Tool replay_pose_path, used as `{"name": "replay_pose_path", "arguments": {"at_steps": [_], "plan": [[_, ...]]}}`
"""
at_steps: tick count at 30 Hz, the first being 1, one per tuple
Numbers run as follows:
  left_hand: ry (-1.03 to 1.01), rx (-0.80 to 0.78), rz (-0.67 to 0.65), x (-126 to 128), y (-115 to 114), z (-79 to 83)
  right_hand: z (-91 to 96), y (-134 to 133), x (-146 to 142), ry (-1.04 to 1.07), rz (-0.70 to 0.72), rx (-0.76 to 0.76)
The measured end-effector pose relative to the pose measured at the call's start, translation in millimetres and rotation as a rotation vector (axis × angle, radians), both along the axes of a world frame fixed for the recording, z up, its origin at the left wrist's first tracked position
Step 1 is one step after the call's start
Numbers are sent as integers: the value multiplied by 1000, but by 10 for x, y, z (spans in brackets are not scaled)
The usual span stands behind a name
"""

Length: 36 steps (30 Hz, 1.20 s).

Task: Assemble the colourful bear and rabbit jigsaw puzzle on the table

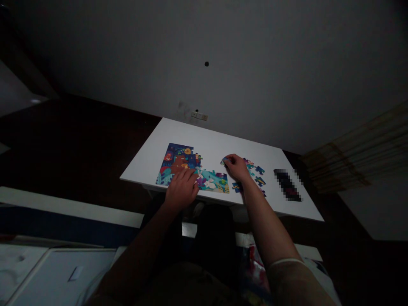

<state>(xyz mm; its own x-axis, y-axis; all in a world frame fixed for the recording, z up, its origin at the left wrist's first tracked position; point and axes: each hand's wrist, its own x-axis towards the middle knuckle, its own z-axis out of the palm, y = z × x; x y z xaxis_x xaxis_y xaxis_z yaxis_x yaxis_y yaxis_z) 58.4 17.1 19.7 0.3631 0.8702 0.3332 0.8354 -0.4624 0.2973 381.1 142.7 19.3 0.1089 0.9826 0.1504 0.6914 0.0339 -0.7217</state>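
Observation:
A partly joined jigsaw puzzle (212, 180) with a brown bear and a white rabbit lies on the left and middle of the white table (143, 159). My left hand (182, 187) rests flat on its lower edge, fingers stretched over the bear. To the right, my right hand (237, 166) pinches a puzzle piece (223, 162) between thumb and fingers, just beyond the rabbit section. Several loose puzzle pieces (260, 170) lie around and partly under my right hand and forearm.
A blurred-out dark object (287, 185) lies near the table's right end. Behind the table is a grey wall with a socket strip (199, 115). A striped curtain (353, 148) hangs at the right. Below the table's front edge are my legs (215, 238).

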Motion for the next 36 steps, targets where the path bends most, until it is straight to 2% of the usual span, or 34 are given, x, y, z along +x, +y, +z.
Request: {"name": "replay_pose_path", "arguments": {"at_steps": [8, 19, 25, 29, 36], "plan": [[0, 6, -2, 1, -10, -6, -32, -76, -81, -159, 95, 99], [7, 9, 21, 4, -4, -12, -45, -49, -85, -246, 142, 91], [19, 13, 30, -9, 11, -24, 151, 57, -212, -407, 115, -58], [49, 21, 36, -14, 20, -16, 261, 123, -288, -445, 43, -133], [57, 29, 46, 10, -6, 61, 198, 200, -305, -411, -47, -125]]}}
